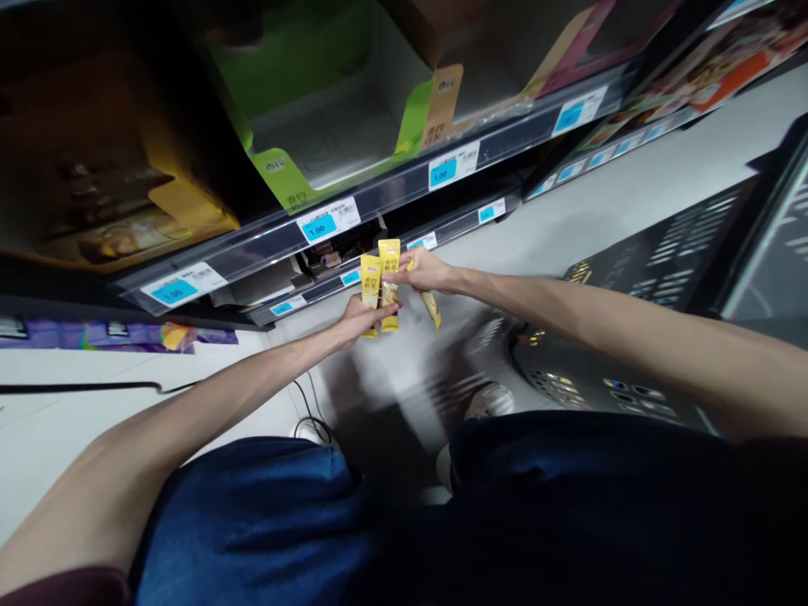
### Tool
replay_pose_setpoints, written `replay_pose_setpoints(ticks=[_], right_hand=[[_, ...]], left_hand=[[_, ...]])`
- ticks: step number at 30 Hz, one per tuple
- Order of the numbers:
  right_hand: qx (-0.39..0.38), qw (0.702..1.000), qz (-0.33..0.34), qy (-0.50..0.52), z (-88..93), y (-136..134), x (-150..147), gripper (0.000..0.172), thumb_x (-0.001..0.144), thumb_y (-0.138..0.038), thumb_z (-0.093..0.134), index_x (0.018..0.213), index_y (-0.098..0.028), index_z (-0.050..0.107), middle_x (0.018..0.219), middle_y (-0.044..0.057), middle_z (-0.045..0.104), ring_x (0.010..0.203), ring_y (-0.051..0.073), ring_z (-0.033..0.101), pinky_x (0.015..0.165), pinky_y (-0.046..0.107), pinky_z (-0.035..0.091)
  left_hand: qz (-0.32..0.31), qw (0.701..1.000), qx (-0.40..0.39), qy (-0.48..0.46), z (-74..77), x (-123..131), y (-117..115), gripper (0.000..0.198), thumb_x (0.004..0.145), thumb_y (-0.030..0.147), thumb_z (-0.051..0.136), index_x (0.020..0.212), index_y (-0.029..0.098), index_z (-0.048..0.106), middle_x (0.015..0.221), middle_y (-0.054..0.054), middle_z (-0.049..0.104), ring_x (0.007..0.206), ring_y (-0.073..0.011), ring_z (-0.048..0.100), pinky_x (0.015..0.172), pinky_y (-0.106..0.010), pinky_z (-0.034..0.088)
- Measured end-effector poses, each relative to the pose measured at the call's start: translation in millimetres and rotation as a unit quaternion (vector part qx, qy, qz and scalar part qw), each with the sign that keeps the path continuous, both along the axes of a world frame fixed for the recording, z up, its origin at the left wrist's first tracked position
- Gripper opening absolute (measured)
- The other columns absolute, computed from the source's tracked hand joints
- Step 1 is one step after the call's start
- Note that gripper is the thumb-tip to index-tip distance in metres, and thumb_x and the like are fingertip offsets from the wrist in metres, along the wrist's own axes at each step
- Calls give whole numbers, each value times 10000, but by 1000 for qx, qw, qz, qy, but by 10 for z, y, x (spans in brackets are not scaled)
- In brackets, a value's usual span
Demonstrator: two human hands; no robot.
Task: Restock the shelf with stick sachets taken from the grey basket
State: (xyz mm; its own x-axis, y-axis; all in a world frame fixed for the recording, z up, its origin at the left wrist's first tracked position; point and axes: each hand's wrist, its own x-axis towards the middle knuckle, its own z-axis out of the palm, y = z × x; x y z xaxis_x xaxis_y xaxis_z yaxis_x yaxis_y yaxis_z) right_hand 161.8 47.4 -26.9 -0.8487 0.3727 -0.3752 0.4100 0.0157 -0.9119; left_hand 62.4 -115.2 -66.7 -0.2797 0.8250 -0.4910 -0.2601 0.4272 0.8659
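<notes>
In front of the shelf, my left hand is closed on slim yellow milk tea sachets, with its thumb across their lower part. One sachet stands upright at the left, and a second sachet is beside it, a little higher. My right hand is closed, its fingertips touching the second sachet. Another yellow sachet sticks out below the right palm, tilted down to the right. How many sachets each hand holds is partly hidden by the fingers.
Above the hands runs a shelf edge with blue and white price tags. On it are a green display box and a yellow box with packets. A grey perforated basket stands on the right. A black cable lies near my left foot.
</notes>
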Motion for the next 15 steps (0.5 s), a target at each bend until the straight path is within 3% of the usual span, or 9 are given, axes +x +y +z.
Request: replay_pose_setpoints(ticks=[4,6,8,11,15], right_hand=[[-9,997,-77,-3,21,17,-67,591,759,-702,655,542,-202,425,378,-67,302,342,56,279,323,212,245],[-21,995,-100,3,39,39,-94,570,800,-693,618,563,-200,458,373,-69,298,336,57,257,324,217,253],[-36,994,-102,11,61,59,-95,513,820,-648,634,636,-176,558,392,-69,338,341,51,241,326,216,245],[-34,999,-37,9,79,60,-47,422,725,-533,786,798,-130,683,497,-42,503,378,35,297,336,202,246],[-20,1000,7,6,37,-1,19,436,629,-432,863,882,-103,728,643,6,653,421,25,350,355,190,277]], left_hand=[[1,1000,17,9,82,-27,81,477,608,439,854,931,120,706,892,-99,721,666,-128,589,472,-211,373],[5,1000,27,12,119,-32,119,479,615,445,849,940,128,697,913,-99,725,695,-138,606,468,-205,372],[9,999,29,15,139,-38,139,477,613,437,852,939,131,686,923,-99,725,708,-143,616,463,-201,370],[13,999,32,6,121,-51,122,486,613,434,855,953,138,673,936,-99,724,747,-157,637,459,-195,365],[2,999,31,12,19,-68,68,464,624,443,849,937,145,682,891,-87,716,721,-152,635,450,-193,360]])
